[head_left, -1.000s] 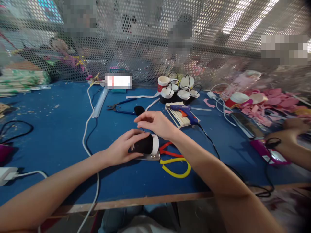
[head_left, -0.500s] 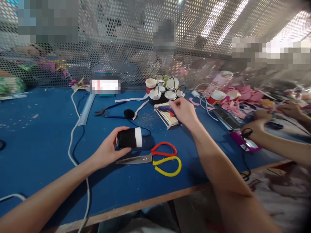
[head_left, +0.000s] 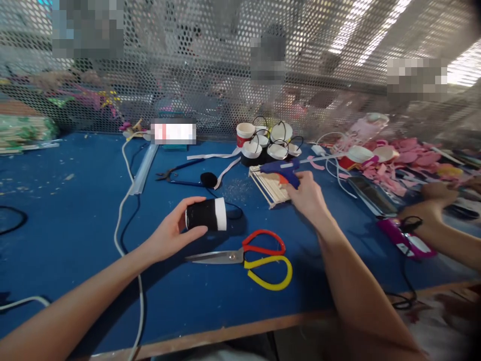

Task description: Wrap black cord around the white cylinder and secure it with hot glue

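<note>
My left hand (head_left: 178,228) is closed around a small paper cup (head_left: 203,214), black-covered with a white band at one end, held on its side above the table. My right hand (head_left: 310,198) grips the handle of a blue glue gun (head_left: 283,169) with an orange trigger; a glue stick juts from its rear. The gun's nozzle is over a small rack of wooden sticks (head_left: 268,188). Scissors (head_left: 236,256) with one red and one yellow handle lie below the cup. A black round piece on a cord (head_left: 209,179) and pliers (head_left: 176,175) lie beyond it.
Several black-and-white cups with wire handles (head_left: 278,150) cluster by the perforated metal screen (head_left: 214,95). A white cable (head_left: 119,220) crosses the blue table on the left. Pink scraps (head_left: 409,155), a phone (head_left: 372,195), a purple case (head_left: 406,239) and a co-worker's hand (head_left: 424,215) are at right.
My right hand has taken the glue gun by its handle and raised it off the stick rack. The left hand still holds the cup. The whole view has shifted slightly.
</note>
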